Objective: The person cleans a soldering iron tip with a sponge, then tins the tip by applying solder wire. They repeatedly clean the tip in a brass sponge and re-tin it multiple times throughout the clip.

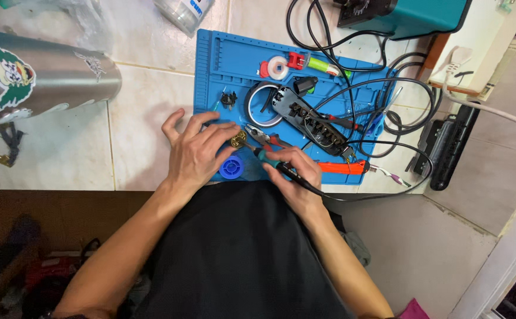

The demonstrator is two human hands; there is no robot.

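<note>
My right hand (pixel 296 171) clamps soldering iron (pixel 287 171), tip at brass part (pixel 238 140) pinned under left fingers (pixel 222 133); keep iron steady, fingers clear.

My left hand (pixel 199 150) rests on the blue mat (pixel 222 59) touching a small brass piece (pixel 238 140), while my right hand (pixel 296 174) grips a black-handled tool (pixel 284 168) beside pliers (pixel 264 137).

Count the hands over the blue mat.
2. The left hand rests on the blue mat by a small brass part; the right hand holds a black corded tool beside pliers.
</note>
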